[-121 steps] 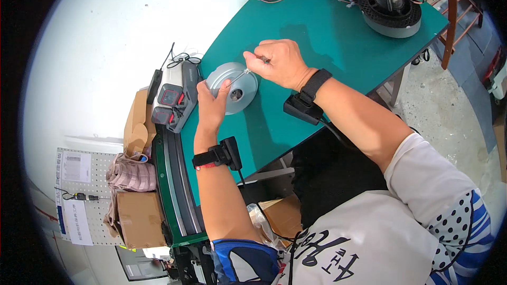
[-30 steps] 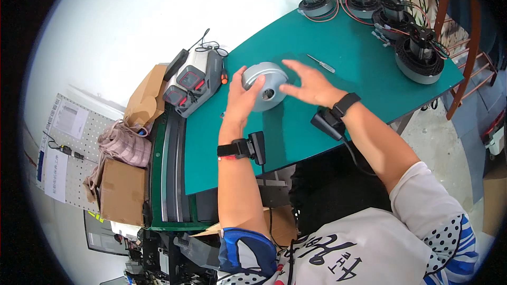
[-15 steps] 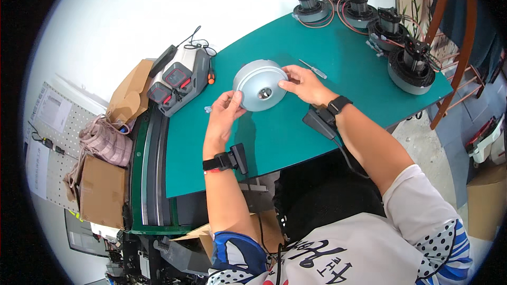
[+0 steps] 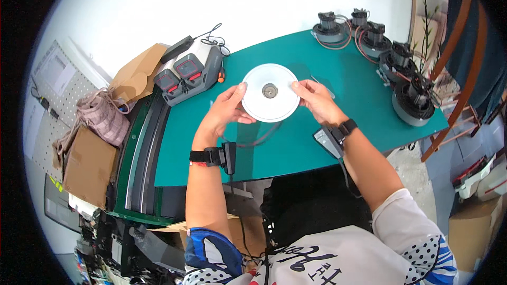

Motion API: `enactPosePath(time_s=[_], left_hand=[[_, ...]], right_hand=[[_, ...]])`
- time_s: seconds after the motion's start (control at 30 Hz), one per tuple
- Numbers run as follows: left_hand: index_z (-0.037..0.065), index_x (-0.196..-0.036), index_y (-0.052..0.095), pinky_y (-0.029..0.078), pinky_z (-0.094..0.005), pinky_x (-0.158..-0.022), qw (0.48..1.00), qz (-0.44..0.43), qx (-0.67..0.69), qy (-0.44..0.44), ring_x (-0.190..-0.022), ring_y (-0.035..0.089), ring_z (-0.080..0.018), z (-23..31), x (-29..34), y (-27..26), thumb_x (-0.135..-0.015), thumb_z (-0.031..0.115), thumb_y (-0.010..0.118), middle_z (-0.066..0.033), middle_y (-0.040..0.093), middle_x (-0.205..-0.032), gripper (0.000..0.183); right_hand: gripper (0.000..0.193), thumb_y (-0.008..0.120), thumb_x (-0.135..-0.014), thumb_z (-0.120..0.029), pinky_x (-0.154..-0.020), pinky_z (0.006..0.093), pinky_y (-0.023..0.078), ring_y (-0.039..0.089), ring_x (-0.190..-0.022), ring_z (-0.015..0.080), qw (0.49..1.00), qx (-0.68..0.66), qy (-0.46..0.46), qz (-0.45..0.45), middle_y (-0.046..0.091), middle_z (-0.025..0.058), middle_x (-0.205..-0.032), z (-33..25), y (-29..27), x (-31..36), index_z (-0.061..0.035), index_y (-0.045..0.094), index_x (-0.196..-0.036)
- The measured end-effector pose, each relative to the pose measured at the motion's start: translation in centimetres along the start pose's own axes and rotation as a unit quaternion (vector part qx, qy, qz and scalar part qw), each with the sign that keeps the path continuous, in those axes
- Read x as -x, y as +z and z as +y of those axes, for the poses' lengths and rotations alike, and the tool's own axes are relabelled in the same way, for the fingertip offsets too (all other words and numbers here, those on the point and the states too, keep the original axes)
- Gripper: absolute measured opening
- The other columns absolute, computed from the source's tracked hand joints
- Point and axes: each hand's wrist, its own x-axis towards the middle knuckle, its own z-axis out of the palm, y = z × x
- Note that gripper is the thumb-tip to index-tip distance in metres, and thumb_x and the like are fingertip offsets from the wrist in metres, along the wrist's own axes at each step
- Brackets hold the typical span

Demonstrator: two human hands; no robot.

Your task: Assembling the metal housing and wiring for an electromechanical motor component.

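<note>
Both hands hold a round blower motor (image 4: 274, 107) above the table, its pale dish-shaped face turned toward me. A small metal hub shows at the centre of the dish. My left hand (image 4: 227, 107) grips the left rim, thumb on the face and fingers beneath. On the opposite rim, my right hand (image 4: 319, 102) holds with its thumb on top; its other fingers are partly hidden behind. A blurred loop of wire (image 4: 259, 141) hangs below the motor. Just beyond my right hand lies a screwdriver (image 4: 323, 87), partly covered.
Several similar motors (image 4: 413, 106) with black tops and reddish wires stand along the far right of the green table (image 4: 296, 150). A grey case (image 4: 195, 74) with red-trimmed windows sits at the back left, near an orange-tipped tool (image 4: 221, 75). Cardboard boxes (image 4: 91, 166) are at the left.
The motor has tilted so that its dish now faces me squarely, and a wire loop shows below it. Both hands keep their hold. The whole view has shifted slightly.
</note>
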Motion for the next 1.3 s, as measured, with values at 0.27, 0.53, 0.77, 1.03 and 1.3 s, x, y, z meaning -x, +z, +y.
enactPosePath(time_s=[0.27,0.53,0.77,1.03,1.3], left_hand=[[-0.003,-0.105,0.055,0.055,-0.0286,-0.06,0.994,-0.043,0.072,-0.064,-0.065,0.065,-0.0204,-2.7,-2.5,-1.1,-0.091,0.055,0.047,-0.013,0.064,-0.077,0.06],[-0.001,-0.107,0.055,0.054,-0.023,-0.059,0.992,-0.112,0.051,-0.01,-0.063,0.063,-0.012,-3.8,-3.2,-2.6,-0.086,0.047,0.062,-0.0064,0.064,-0.078,0.053],[-0.004,-0.117,0.048,0.056,-0.0253,-0.059,0.996,-0.065,0.015,0.051,-0.068,0.064,-0.0132,-3.5,-6.0,-6.4,-0.081,0.045,0.069,-0.0072,0.062,-0.085,0.064],[-0.008,-0.119,0.039,0.058,-0.0305,-0.061,0.989,-0.128,0.062,-0.034,-0.074,0.068,-0.0229,-4.4,-8.3,-9.1,-0.083,0.041,0.068,-0.0189,0.062,-0.09,0.068],[-0.006,-0.121,0.047,0.056,-0.0309,-0.079,0.959,-0.146,0.243,-0.03,-0.089,0.063,-0.0175,-8.0,-10.8,-10.6,-0.088,0.026,0.064,-0.0109,0.061,-0.102,0.049]], right_hand=[[0.042,0.066,-0.084,-0.045,-0.06,0.0226,0.04,0.048,-0.065,0.0086,0.997,-0.011,0.073,-0.011,0.054,0.0,-0.074,-0.1,-0.2,0.2,-0.0039,0.057,-0.089],[0.039,0.064,-0.086,-0.036,-0.061,0.0229,0.04,0.05,-0.069,0.0091,0.995,-0.015,0.096,0.0,0.055,0.0026,-0.078,-1.4,0.7,-0.7,0.0012,0.057,-0.097],[0.03,0.062,-0.084,-0.029,-0.059,0.0231,0.039,0.048,-0.066,0.0084,0.984,0.16,0.082,-0.004,0.055,0.0013,-0.076,-0.6,2.9,-7.3,-0.0005,0.06,-0.093],[0.026,0.059,-0.088,-0.029,-0.059,0.0216,0.037,0.047,-0.066,0.0069,0.977,0.161,0.135,-0.023,0.055,-0.0018,-0.075,0.1,2.9,-11.0,-0.0035,0.06,-0.092],[0.034,0.057,-0.091,-0.038,-0.062,0.0216,0.043,0.054,-0.066,0.0074,0.985,0.092,0.138,-0.043,0.06,-0.0009,-0.075,1.4,2.3,-10.3,-0.0048,0.062,-0.095]])
